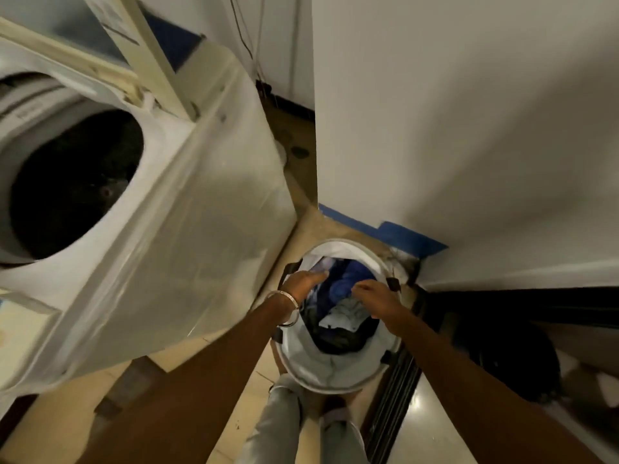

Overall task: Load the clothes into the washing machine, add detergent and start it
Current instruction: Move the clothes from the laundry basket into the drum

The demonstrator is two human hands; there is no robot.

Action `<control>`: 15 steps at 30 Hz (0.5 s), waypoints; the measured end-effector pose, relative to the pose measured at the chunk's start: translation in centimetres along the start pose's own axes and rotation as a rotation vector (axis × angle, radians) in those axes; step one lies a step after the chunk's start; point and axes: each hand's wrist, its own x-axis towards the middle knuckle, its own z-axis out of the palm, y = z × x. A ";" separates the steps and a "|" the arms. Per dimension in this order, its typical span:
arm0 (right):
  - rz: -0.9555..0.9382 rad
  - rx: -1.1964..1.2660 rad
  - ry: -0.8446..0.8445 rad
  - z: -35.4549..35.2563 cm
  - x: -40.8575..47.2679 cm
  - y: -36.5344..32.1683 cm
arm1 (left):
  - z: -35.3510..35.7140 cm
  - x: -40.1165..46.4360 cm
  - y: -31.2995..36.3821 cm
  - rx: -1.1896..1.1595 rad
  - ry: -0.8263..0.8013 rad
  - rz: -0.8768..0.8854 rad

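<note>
A round white laundry basket (330, 371) stands on the floor by the wall corner, holding blue, white and dark clothes (345, 283). Both my hands reach down into its mouth. My left hand (303, 283), with a metal bangle on the wrist, hovers over the basket's left rim, fingers stretched towards the blue cloth. My right hand (376, 296) is over the right side, fingers curled just above the clothes. Neither hand visibly grips anything. The top-loading washing machine (201, 209) stands to the left under a clear plastic cover, lid up, its dark drum (73, 185) open.
A white wall (469, 128) with a blue skirting strip (395, 234) rises right behind the basket. A dark sliding-door track (392, 410) runs along the tiled floor at the right. My legs and feet are below the basket.
</note>
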 end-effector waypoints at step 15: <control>0.147 0.348 0.177 7.7 23.2 14.3 | 3.8 23.7 -11.1 0.109 0.024 0.120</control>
